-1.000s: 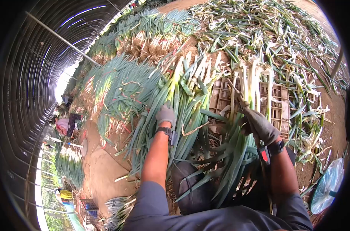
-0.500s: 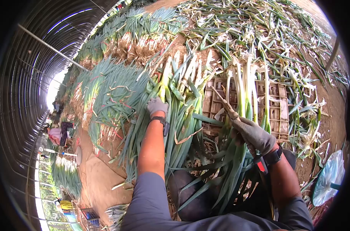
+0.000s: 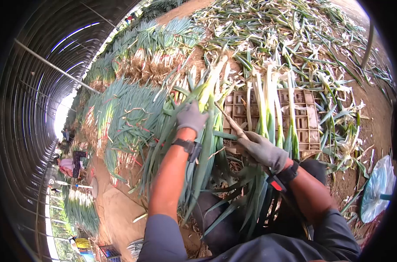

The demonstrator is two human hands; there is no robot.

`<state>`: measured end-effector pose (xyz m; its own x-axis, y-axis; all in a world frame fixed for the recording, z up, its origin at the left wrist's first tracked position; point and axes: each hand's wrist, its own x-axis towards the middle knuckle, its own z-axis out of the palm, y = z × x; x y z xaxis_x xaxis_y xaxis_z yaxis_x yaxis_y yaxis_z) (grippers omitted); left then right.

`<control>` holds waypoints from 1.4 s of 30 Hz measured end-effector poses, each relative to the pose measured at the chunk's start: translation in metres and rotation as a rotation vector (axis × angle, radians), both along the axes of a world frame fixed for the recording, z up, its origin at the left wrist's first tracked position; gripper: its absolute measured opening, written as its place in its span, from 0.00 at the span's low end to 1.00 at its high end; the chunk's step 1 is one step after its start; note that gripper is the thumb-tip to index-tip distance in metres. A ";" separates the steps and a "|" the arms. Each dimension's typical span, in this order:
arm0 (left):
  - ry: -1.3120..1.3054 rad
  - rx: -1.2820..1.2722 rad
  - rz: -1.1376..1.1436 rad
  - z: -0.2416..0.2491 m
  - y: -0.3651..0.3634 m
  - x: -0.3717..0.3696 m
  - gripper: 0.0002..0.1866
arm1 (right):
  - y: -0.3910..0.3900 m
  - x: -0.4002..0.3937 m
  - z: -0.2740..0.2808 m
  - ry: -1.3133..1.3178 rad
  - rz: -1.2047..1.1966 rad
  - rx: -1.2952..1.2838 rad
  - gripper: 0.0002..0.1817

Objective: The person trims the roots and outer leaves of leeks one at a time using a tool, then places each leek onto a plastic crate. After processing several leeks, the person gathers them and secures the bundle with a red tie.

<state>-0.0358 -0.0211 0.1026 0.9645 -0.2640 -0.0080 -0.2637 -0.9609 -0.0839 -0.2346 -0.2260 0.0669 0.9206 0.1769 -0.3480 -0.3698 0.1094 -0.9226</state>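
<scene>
In the head view my left hand (image 3: 192, 118), in a grey glove, is closed around the green part of a thick green onion (image 3: 216, 74). Its white stem and root end point up and away from me. My gloved right hand (image 3: 264, 150) grips a narrow, brownish knife-like tool (image 3: 231, 121), its thin tip angled toward the held onion. Loose green onions lie under and beside my left hand. Past the right hand, several peeled green onions (image 3: 261, 105) rest on a brown plastic crate (image 3: 309, 113).
Tied bundles of green onions (image 3: 133, 109) lie in rows to the left. Stripped leaves (image 3: 294, 30) cover the ground beyond the crate. A clear plastic bag (image 3: 377, 190) is at the right. Another person (image 3: 69, 166) is at the far left under the arched roof.
My left hand has lifted a green onion from the pile and moved right with it. The right hand and its tool have shifted left, closer to it. The camera view has turned slightly.
</scene>
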 end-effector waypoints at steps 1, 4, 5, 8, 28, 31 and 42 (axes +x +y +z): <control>-0.027 0.026 -0.007 -0.011 -0.016 -0.003 0.34 | 0.003 -0.001 -0.007 -0.095 -0.032 -0.099 0.30; 0.019 0.030 0.029 -0.040 -0.050 -0.002 0.32 | 0.004 -0.009 -0.019 -0.121 -0.075 -0.329 0.35; 0.053 0.010 0.039 -0.046 -0.058 -0.003 0.30 | 0.003 -0.013 -0.014 -0.108 -0.081 -0.365 0.35; 0.051 0.029 0.000 -0.074 -0.064 0.000 0.31 | -0.008 -0.016 -0.017 -0.130 -0.057 -0.467 0.35; 0.233 -0.265 0.115 -0.072 -0.028 -0.091 0.35 | 0.002 0.041 -0.085 -0.142 -0.055 -0.634 0.32; 0.240 -0.214 0.169 -0.066 -0.032 -0.095 0.34 | 0.000 0.019 -0.055 -0.151 -0.074 -0.491 0.34; 0.349 -0.527 -0.034 -0.102 -0.003 -0.084 0.32 | -0.005 0.012 -0.024 -0.184 -0.017 -0.601 0.30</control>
